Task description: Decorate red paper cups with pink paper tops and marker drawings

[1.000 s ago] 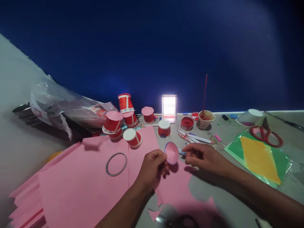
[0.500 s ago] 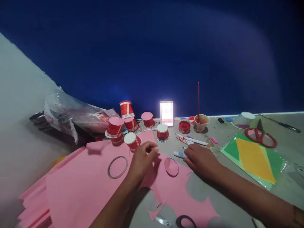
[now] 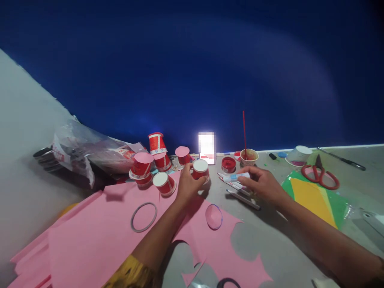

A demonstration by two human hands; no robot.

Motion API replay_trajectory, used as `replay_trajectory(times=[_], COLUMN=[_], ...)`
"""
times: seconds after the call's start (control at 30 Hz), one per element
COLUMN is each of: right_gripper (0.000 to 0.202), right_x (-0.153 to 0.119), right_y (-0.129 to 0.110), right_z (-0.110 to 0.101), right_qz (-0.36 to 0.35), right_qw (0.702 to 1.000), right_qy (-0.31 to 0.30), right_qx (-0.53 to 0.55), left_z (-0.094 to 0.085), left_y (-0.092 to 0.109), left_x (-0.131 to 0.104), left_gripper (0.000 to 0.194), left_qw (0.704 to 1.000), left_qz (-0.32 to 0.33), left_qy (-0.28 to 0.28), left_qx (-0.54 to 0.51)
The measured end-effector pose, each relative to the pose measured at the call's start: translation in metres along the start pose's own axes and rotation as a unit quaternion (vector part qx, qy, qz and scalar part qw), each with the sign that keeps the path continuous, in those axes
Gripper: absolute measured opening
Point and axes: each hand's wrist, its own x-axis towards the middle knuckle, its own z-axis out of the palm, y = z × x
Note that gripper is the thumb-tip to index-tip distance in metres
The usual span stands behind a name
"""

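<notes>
My left hand (image 3: 189, 187) is closed around a red paper cup (image 3: 200, 166) that stands upside down, white base up. In my right hand (image 3: 266, 185) is a white and light-blue glue stick (image 3: 234, 177), pinched by the fingers and held just above some pens (image 3: 243, 199). A pink paper disc (image 3: 214, 217) with a purple edge lies in front of the hands. Left of my left hand stands another upturned red cup (image 3: 163, 183) with a bare white base. Behind it, several red cups (image 3: 141, 169) carry pink discs.
Pink paper sheets (image 3: 87, 236) spread over the left, with a grey ring (image 3: 144, 217) on them. Red paint (image 3: 228, 164) and a cup with a brush (image 3: 249, 157) stand at the back. Red-handled scissors (image 3: 320, 177) lie right, by green and yellow paper (image 3: 312, 198). A bright screen (image 3: 207, 146) leans against the wall.
My left hand has moved up and right and taken hold of the red cup. My right hand has lifted the glue stick off the table.
</notes>
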Motion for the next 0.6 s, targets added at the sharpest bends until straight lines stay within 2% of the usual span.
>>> replay_trajectory(times=[0.07,0.13,0.23,0.33,0.47,0.6], right_gripper=[0.039,0.035,0.025,0.015,0.014,0.014], right_x=[0.003,0.004,0.000,-0.007,-0.011,-0.011], right_y=[-0.017,-0.037,-0.061,-0.069,-0.065,-0.063], right_z=[-0.007,-0.009,-0.003,0.007,0.012,0.013], right_qz=[-0.030,-0.086,-0.167,-0.258,-0.345,-0.347], right_qw=[0.998,0.993,0.985,0.964,0.936,0.934], right_qy=[0.034,0.050,0.044,0.041,-0.030,-0.063], right_qx=[0.036,0.059,0.001,-0.055,-0.068,-0.063], left_z=[-0.014,-0.026,-0.038,-0.043,-0.048,-0.050], left_y=[0.016,0.030,0.042,0.045,0.044,0.039], left_x=[-0.010,-0.022,-0.039,-0.050,-0.053,-0.053], left_gripper=[0.047,0.042,0.043,0.045,0.050,0.059], left_qw=[0.999,0.995,0.987,0.973,0.966,0.959], left_qz=[0.001,0.008,0.008,0.015,0.043,0.093], left_qy=[-0.018,-0.070,-0.147,-0.216,-0.229,-0.226], left_qx=[0.047,0.068,0.057,0.081,0.111,0.141])
